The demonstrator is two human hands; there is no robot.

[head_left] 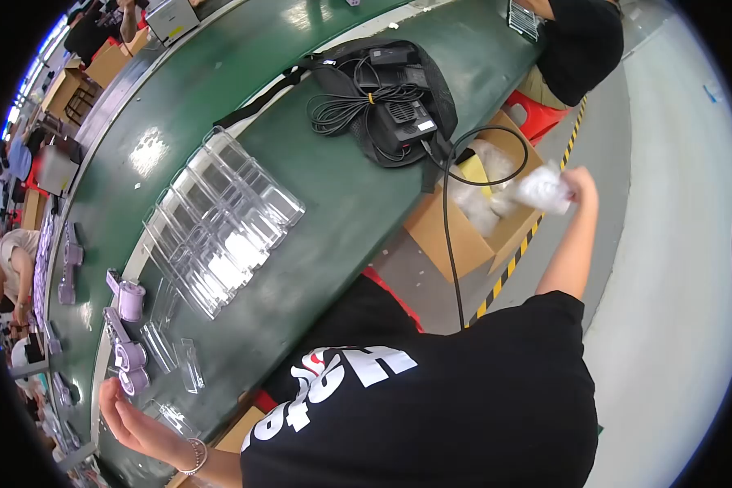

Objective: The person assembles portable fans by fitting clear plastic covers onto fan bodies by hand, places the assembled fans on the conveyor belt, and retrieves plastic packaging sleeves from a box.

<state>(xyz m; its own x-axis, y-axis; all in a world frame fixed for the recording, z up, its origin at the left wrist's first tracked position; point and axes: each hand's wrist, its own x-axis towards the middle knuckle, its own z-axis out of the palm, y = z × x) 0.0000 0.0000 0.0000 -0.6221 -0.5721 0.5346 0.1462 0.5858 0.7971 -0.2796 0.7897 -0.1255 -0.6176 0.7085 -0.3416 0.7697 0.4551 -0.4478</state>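
My right hand [579,185] is closed on a crumpled clear plastic bag [545,190], held at the rim of an open cardboard box [441,233]. More plastic bags and something yellow [473,172] lie inside the box. My left hand [134,419], with a bracelet at its wrist, is over the green bench, its fingers partly extended and nothing visible in them. Just beyond its fingertips are several light purple devices with rounded ends [130,356]. Beside them lie clear plastic trays [189,366]. A row of clear plastic trays [220,224] stands farther along the bench.
A black bag [443,81] with coiled cables and power adapters lies on the green bench [333,220]. A black cable [447,244] loops across the box. A co-worker [581,53] sits at the upper right on a red stool [537,120]. More purple devices [69,264] lie across the bench divider.
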